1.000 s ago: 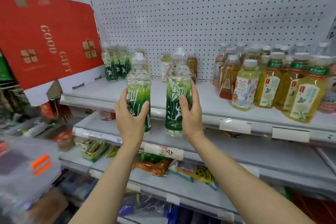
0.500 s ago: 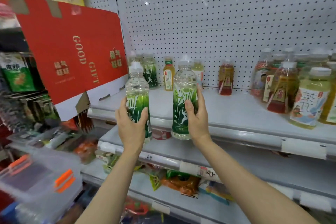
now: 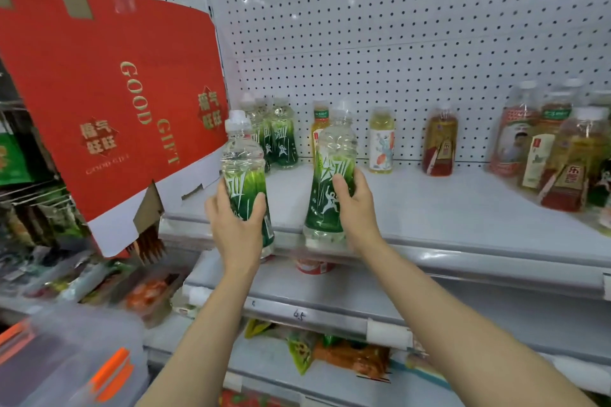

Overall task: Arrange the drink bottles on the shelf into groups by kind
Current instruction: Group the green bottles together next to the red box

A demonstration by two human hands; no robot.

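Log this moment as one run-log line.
left hand: grips clear green-labelled plastic bottle | right hand: grips matching bottle | both above white shelf edge

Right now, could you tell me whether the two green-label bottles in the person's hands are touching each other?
Apart. The head view shows bare shelf and pegboard between the left-hand bottle and the right-hand bottle, each held in its own grip.

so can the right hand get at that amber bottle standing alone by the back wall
Probably not yet: the right hand grips a green bottle. The shelf before the amber bottle looks free.
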